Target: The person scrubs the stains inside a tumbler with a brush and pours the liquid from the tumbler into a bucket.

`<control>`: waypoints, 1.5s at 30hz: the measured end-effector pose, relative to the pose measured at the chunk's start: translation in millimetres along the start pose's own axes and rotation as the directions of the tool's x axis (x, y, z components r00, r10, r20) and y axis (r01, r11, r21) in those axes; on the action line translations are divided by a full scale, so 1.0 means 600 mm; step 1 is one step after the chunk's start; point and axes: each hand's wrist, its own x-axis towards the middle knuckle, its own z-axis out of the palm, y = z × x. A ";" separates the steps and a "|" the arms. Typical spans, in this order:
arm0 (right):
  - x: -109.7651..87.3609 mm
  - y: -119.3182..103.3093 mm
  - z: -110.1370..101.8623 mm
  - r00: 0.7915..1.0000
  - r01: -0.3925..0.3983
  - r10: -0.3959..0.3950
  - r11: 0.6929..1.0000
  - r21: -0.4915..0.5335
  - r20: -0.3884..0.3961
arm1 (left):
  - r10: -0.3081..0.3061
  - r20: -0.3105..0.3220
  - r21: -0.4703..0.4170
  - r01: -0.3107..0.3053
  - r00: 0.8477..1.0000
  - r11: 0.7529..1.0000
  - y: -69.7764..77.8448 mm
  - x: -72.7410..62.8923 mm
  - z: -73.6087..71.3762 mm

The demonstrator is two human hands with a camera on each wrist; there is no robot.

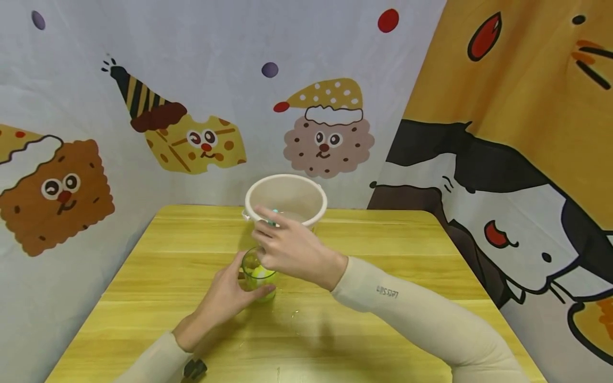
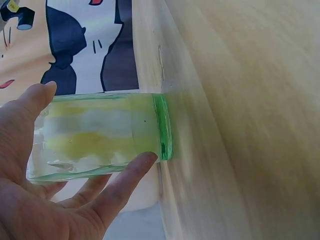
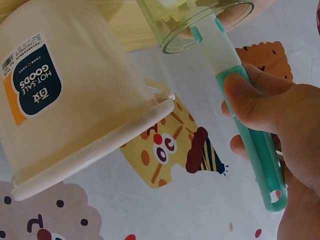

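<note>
My left hand [image 1: 222, 295] grips a clear greenish drinking glass [image 2: 100, 130], its fingers and thumb spread round the sides. In the left wrist view the glass's thick green base meets the wooden tabletop. My right hand [image 1: 294, 250] holds the teal handle of a cup brush [image 3: 256, 145], thumb pressed along the grip. The brush's white neck passes through the glass's mouth. Its pale yellow and white head [image 1: 261, 273] sits inside, blurred through the glass wall. In the head view the right hand hides part of the rim and most of the handle.
A cream plastic bucket [image 1: 322, 202] with a label stands just behind the glass, near the table's back edge. Wet marks [image 1: 296, 315] lie on the wooden table [image 1: 383, 239]. Behind hangs a cartoon-printed cloth [image 1: 215, 42]. A small black object [image 1: 195, 368] is by the left wrist.
</note>
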 end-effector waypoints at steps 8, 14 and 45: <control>0.006 0.003 0.006 0.998 -0.009 0.005 0.998 0.065 0.061 | 0.014 0.002 -0.007 -0.014 1.000 1.000 -0.003 0.000 0.000; 0.007 0.006 0.013 0.993 0.001 -0.010 0.997 0.082 0.117 | 0.011 -0.002 -0.001 -0.011 1.000 1.000 -0.002 0.002 0.002; -0.002 0.009 0.034 0.995 0.067 -0.075 0.992 0.108 0.065 | -0.037 0.000 0.036 0.037 0.999 0.999 0.016 0.010 -0.002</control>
